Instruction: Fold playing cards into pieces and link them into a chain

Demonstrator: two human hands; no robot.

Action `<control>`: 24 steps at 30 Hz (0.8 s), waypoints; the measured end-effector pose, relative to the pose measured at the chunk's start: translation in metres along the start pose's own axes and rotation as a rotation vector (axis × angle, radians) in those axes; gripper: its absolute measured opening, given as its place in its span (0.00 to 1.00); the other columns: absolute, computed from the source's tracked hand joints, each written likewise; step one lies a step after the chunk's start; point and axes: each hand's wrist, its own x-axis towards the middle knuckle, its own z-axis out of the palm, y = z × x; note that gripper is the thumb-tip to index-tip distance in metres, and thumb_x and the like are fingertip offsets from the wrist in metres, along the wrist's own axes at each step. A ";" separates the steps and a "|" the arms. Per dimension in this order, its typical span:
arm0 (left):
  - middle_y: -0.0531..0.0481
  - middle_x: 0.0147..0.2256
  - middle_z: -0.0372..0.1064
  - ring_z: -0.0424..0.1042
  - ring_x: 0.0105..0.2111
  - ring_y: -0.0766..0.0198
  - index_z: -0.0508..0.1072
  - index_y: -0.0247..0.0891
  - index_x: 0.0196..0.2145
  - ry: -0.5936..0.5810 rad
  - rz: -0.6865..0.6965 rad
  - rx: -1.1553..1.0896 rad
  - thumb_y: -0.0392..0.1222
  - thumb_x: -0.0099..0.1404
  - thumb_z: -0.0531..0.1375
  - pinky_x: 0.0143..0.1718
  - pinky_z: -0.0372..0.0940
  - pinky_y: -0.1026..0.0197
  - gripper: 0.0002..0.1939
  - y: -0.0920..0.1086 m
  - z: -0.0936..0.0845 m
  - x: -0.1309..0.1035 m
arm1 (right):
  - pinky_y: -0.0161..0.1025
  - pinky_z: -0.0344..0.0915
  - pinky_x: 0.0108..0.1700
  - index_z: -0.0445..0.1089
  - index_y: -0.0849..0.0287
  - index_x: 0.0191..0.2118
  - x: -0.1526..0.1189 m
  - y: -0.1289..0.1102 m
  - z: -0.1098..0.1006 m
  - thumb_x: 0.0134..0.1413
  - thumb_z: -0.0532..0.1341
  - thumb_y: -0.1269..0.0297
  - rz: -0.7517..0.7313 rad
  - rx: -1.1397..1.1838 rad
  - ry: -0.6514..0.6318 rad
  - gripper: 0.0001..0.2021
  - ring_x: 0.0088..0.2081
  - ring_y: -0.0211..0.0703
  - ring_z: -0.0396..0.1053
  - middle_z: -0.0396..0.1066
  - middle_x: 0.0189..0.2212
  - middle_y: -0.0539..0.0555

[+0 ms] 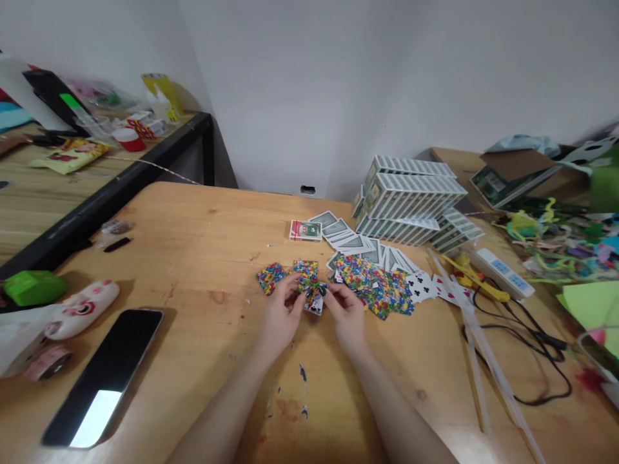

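Observation:
Both hands meet over the middle of the wooden table [207, 258]. My left hand [285, 309] pinches the left side of some colourful patterned cards [312, 290], and my right hand [344, 312] pinches their right side. A white card face with black marks [314, 305] shows beneath. Two small patterned pieces lie beyond and left of my left hand, one at the left [271, 278] and one behind the fingers [305, 267]. Right of my right hand spreads a pile of the same pattern [380, 287], beside fanned playing cards [355, 243].
A card box [305, 231] lies behind the hands. Stacked card boxes [411, 196] stand at the back right. A phone [104, 380] is at the left front. Plastic strips [493, 361], black cables [532, 335] and a power strip [503, 272] lie at the right.

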 end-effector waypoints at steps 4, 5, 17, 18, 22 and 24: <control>0.42 0.46 0.67 0.69 0.45 0.62 0.61 0.38 0.50 0.014 0.022 0.109 0.38 0.62 0.51 0.45 0.66 0.58 0.18 -0.001 -0.002 -0.001 | 0.34 0.61 0.28 0.65 0.59 0.28 0.001 0.000 -0.001 0.44 0.61 0.58 0.027 0.023 -0.021 0.10 0.24 0.36 0.62 0.64 0.22 0.48; 0.42 0.48 0.66 0.68 0.46 0.62 0.61 0.38 0.51 0.005 0.039 0.135 0.38 0.62 0.50 0.46 0.65 0.58 0.18 -0.001 -0.002 -0.001 | 0.33 0.60 0.26 0.65 0.59 0.27 0.001 -0.001 -0.001 0.44 0.61 0.57 0.036 0.027 -0.051 0.10 0.23 0.35 0.61 0.63 0.21 0.47; 0.44 0.49 0.66 0.66 0.48 0.63 0.61 0.38 0.53 0.006 0.208 0.389 0.33 0.64 0.45 0.49 0.62 0.59 0.20 0.005 -0.007 -0.004 | 0.31 0.49 0.18 0.62 0.59 0.22 -0.002 -0.003 -0.003 0.51 0.56 0.52 0.029 -0.026 -0.184 0.16 0.17 0.32 0.52 0.53 0.14 0.44; 0.44 0.49 0.66 0.67 0.47 0.63 0.61 0.38 0.53 0.010 0.207 0.378 0.32 0.64 0.45 0.48 0.62 0.60 0.20 0.007 -0.007 -0.004 | 0.31 0.49 0.18 0.61 0.59 0.22 -0.002 -0.003 -0.003 0.51 0.55 0.52 0.030 -0.032 -0.174 0.16 0.17 0.32 0.52 0.53 0.14 0.44; 0.44 0.48 0.66 0.66 0.47 0.63 0.62 0.38 0.51 0.041 0.174 0.289 0.32 0.64 0.44 0.48 0.62 0.59 0.19 0.011 -0.008 -0.004 | 0.31 0.48 0.17 0.62 0.59 0.22 -0.001 -0.001 -0.002 0.50 0.57 0.53 0.045 -0.032 -0.138 0.15 0.16 0.31 0.50 0.53 0.14 0.43; 0.44 0.47 0.66 0.66 0.47 0.63 0.63 0.38 0.50 0.054 0.149 0.216 0.34 0.64 0.45 0.49 0.61 0.58 0.17 0.011 -0.007 -0.004 | 0.30 0.48 0.18 0.64 0.59 0.25 -0.001 0.001 -0.002 0.49 0.58 0.55 0.046 -0.018 -0.106 0.12 0.16 0.31 0.50 0.54 0.15 0.43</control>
